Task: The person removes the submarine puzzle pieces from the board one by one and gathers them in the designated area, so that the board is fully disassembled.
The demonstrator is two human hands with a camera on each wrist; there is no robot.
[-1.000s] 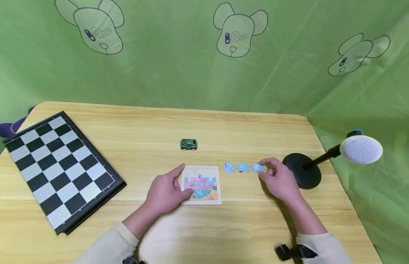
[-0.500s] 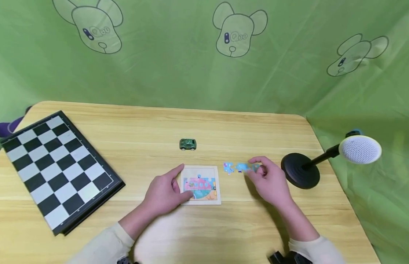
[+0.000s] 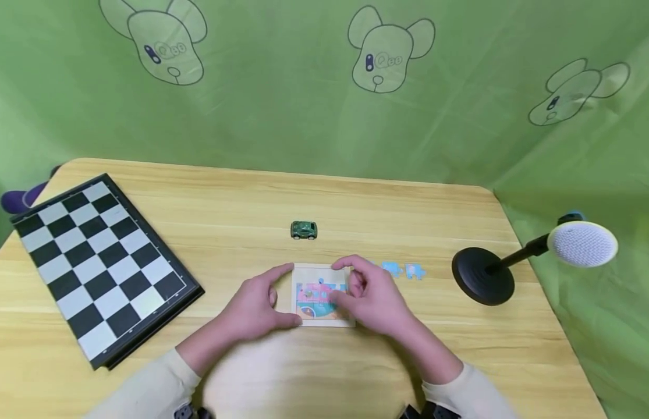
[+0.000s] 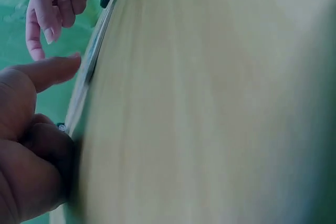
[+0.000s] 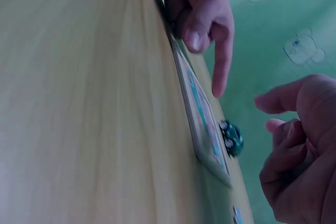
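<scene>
Pale wood, as it seems, makes the frame [image 3: 324,323] of the puzzle [image 3: 315,301], which lies flat on the counter [image 3: 224,209], at the near middle, between the left hand [image 3: 253,309] and the right hand [image 3: 376,299]; I judge it light and stiff, so a small push would probably slide it on the smooth surface; the safer hold is by the outer border, at left and right, because a pull across its printed middle could disturb the parts laid inside.

The left hand is placed in this way; its thumb and index finger are spread wide along the left border, one tip by the near corner, the other by the far corner; the right hand reaches over the right border, its index tip at the far border and its thumb over the printed middle, these two fingers spread with nothing visible between them; whether this thumb presses or only hovers, I cannot tell.

Just to the right lie blue pieces [image 3: 392,268] in a row, the leftmost mostly hidden by the right hand; they look thin, light and rigid, thus difficult to lift from flat; one should pinch opposite edges, sparing the narrow tabs, which may chip.
</scene>
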